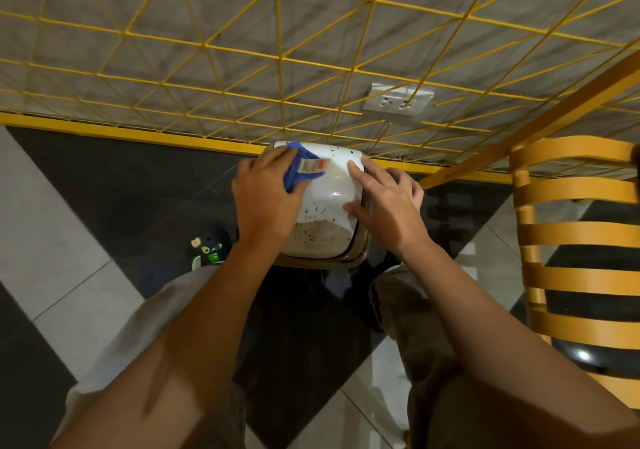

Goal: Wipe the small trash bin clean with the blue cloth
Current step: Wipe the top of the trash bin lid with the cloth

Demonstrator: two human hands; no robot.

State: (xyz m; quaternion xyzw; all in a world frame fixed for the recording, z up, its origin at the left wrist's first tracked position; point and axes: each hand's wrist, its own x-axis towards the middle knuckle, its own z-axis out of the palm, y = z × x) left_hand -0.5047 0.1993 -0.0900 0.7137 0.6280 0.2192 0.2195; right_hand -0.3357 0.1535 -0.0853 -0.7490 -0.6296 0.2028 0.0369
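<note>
The small trash bin [329,202] stands on the floor against the wall, its white lid speckled with dark spots and a brownish smear near the front. My left hand [266,199] holds the blue cloth [298,168] against the lid's far left part, beside a small red and white label. My right hand [388,202] rests on the lid's right edge with its fingers spread and fairly straight. Most of the cloth is hidden under my left hand.
A yellow wire grid [277,67] covers the grey wall behind the bin, with a white socket [398,98]. An orange slatted chair [575,258] stands at the right. My legs and a dark shoe [209,244] are on the black and white tiled floor.
</note>
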